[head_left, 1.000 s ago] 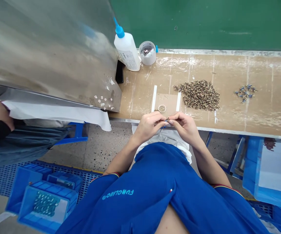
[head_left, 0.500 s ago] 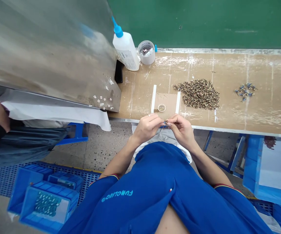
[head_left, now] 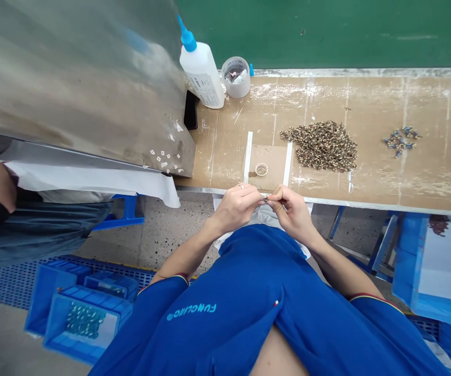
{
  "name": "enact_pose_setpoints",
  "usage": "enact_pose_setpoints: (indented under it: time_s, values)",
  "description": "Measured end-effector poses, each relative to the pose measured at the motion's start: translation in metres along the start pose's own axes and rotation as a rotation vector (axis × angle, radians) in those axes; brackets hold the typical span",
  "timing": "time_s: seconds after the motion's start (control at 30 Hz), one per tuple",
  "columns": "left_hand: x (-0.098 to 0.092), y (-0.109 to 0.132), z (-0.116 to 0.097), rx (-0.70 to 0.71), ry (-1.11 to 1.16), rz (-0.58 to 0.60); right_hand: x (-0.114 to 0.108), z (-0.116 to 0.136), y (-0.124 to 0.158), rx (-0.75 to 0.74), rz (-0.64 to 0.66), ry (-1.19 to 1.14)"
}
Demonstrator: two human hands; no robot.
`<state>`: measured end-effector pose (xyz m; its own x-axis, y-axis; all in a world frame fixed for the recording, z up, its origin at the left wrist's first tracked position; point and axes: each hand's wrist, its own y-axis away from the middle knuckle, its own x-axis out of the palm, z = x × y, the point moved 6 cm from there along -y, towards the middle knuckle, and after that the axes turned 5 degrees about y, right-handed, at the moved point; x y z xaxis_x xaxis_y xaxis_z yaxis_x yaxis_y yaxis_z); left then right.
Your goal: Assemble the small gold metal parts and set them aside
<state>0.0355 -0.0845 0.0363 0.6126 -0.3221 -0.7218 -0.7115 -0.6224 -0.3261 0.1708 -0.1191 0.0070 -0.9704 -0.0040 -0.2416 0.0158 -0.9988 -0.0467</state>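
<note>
Tiny piece (head_left: 265,199), too small to make out in detail, sits between the fingertips of both hands. The left hand (head_left: 236,208) has thumb and forefinger pinched together on it from one side, and the right hand (head_left: 290,211) grips it likewise from the other, the fingertips nearly meeting. Both hands are at the front edge (head_left: 366,205) of the cardboard-covered surface (head_left: 374,177), with the piece just on the body side of that edge, above the white cloth (head_left: 266,215) on the lap.

Directly beyond the fingertips, a card pad (head_left: 274,159) lies between two white strips and carries a small round dish (head_left: 261,169). Ahead and to the right, apart from the right hand, is a heap of brassy parts (head_left: 325,146); a broad stretch of cardboard separates it from a small blue-and-brass cluster (head_left: 401,141) farther right. On the left, a metal housing (head_left: 92,94) bounds the room, its corner well apart from the left hand. Near it stand a white bottle (head_left: 203,75) and a tape roll (head_left: 236,78), close to the far edge.
</note>
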Motion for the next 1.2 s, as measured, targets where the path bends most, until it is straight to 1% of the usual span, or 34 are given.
enact_pose_setpoints:
  time_s: [0.07,0.13,0.23,0.3,0.43,0.63,0.77,0.87,1.0,1.1,1.2]
  values:
    - [-0.001,0.000,0.001,-0.013,0.067,-0.022,0.001,-0.001,-0.001,0.004,0.028,-0.011]
    - [-0.001,-0.001,0.004,-0.029,0.141,-0.056,0.002,-0.005,-0.003,0.040,0.032,-0.049]
    - [-0.002,-0.006,0.010,-0.069,0.224,-0.091,0.003,-0.010,-0.006,0.104,-0.015,-0.135]
    - [-0.003,-0.010,0.013,-0.096,0.236,-0.084,0.002,-0.009,-0.007,0.122,-0.064,-0.164]
    - [-0.006,-0.018,0.014,-0.108,0.255,-0.046,-0.005,-0.004,-0.010,0.111,-0.121,-0.179]
    - [-0.001,-0.024,0.014,-0.107,0.338,-0.092,-0.017,-0.002,-0.015,0.082,-0.158,-0.160]
    - [-0.002,-0.025,0.013,-0.075,0.337,-0.129,-0.017,0.002,-0.017,0.028,-0.153,-0.156]
    - [-0.007,-0.024,0.007,-0.022,0.300,-0.173,-0.015,0.008,-0.018,-0.029,-0.126,-0.159]
    - [-0.012,-0.023,-0.003,0.002,0.200,-0.240,-0.013,0.015,-0.019,-0.079,-0.087,-0.197]
    - [-0.012,-0.023,-0.009,0.032,0.159,-0.239,-0.014,0.017,-0.018,-0.091,-0.067,-0.198]
    - [-0.010,-0.024,-0.009,0.037,0.178,-0.216,-0.015,0.017,-0.017,-0.105,-0.053,-0.163]
